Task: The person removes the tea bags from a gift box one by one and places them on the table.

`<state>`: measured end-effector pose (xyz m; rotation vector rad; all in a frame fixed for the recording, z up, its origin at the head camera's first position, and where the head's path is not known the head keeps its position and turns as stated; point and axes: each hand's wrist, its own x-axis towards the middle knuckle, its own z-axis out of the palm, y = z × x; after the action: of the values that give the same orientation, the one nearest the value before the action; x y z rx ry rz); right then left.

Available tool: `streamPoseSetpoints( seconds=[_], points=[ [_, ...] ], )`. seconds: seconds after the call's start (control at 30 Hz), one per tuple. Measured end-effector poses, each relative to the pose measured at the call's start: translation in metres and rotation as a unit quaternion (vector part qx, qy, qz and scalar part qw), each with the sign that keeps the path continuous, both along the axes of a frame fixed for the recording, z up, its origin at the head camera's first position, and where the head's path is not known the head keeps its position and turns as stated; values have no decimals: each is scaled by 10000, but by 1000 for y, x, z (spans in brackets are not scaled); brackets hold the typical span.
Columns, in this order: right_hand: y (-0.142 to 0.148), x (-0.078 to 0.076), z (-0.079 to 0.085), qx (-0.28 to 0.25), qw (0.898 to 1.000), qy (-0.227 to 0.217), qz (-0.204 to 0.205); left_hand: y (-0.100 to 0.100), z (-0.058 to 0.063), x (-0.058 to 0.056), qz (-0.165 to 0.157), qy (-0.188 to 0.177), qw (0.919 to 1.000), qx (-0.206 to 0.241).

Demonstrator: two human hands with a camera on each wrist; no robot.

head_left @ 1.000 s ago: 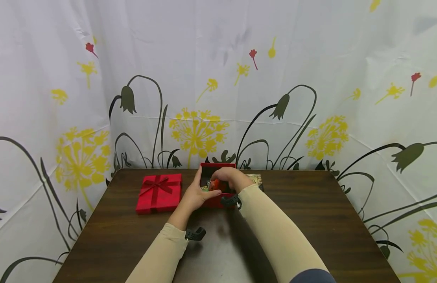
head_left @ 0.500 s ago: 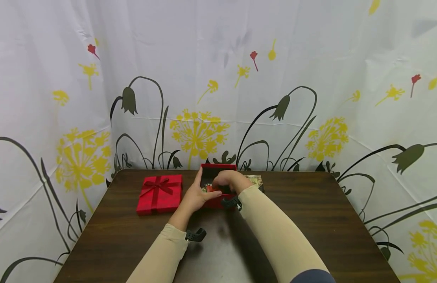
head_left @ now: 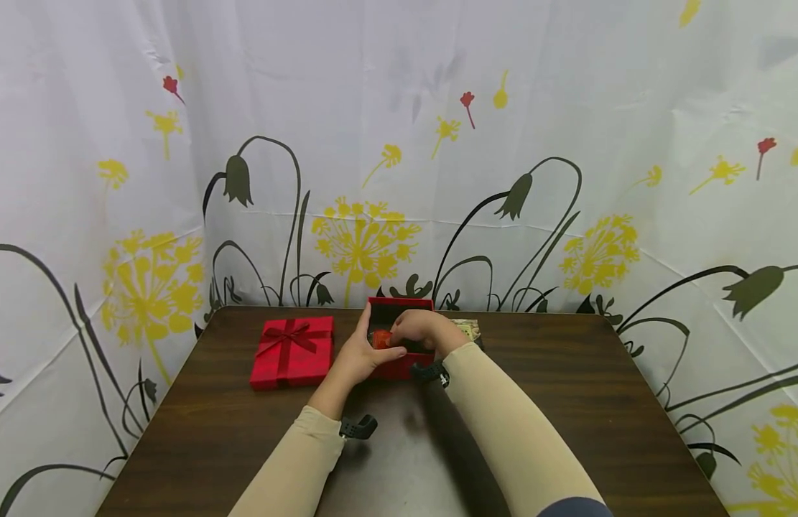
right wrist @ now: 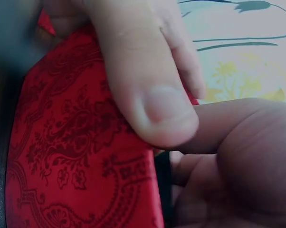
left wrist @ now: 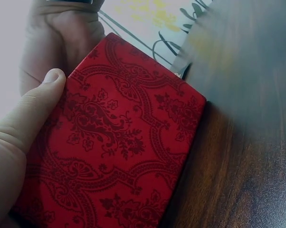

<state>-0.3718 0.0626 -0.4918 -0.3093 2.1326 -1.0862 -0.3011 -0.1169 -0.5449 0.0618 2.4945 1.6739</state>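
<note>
A red patterned gift box (head_left: 399, 368) with a dark inside stands open on the table. My left hand (head_left: 356, 355) grips its left side; in the left wrist view the thumb (left wrist: 36, 102) lies against the patterned front wall. My right hand (head_left: 419, 329) reaches over the front rim into the box, its fingers bent down at a small orange-red packet (head_left: 381, 339). Its fingertips are partly hidden inside. In the right wrist view the left thumb (right wrist: 164, 109) crosses the front rim, with my right palm (right wrist: 262, 147) beside it.
Left of the box lies its red lid (head_left: 291, 353) with a dark red ribbon bow. A yellowish printed packet (head_left: 467, 329) lies to the right, partly behind my right wrist. The dark wooden table (head_left: 599, 416) ends at a flowered curtain (head_left: 399, 143).
Inside the box, the orange-red packet and my right fingers have shifted; the packet now sits farther left, near the left hand. The left hand keeps its hold on the box.
</note>
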Motion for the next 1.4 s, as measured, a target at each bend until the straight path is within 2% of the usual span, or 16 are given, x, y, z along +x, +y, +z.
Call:
streamPoseSetpoints(
  seconds=[0.13, 0.27, 0.4, 0.7, 0.93, 1.07, 1.23, 1.4],
  points=[
    [3, 4, 0, -523, 9976, -186, -425, 0, -1, 0, -24, 10, 10000, -38],
    [4, 6, -2, -858, 9929, -1, -823, 0, -1, 0, -10, 20, 10000, -11],
    [5, 6, -7, -1218, 9866, 237, -1058, 0, 0, 0, -13, 45, 10000, -11],
    [9, 8, -14, -1953, 9722, 707, -1082, 0, 0, 1, -2, 4, 10000, 69],
    [13, 10, -17, -2121, 9684, 858, -987, 1, 0, -2, -74, 123, 9998, 132],
    [16, 13, -17, -2115, 9665, 1099, -953, 1, 1, -1, -85, 62, 9998, 163],
    [18, 16, -19, -2176, 9640, 1198, -954, 1, 2, -1, -44, 9, 9999, 129],
    [21, 18, -23, -2497, 9547, 1340, -914, 1, 1, -1, -9, 57, 9998, 189]
  ],
)
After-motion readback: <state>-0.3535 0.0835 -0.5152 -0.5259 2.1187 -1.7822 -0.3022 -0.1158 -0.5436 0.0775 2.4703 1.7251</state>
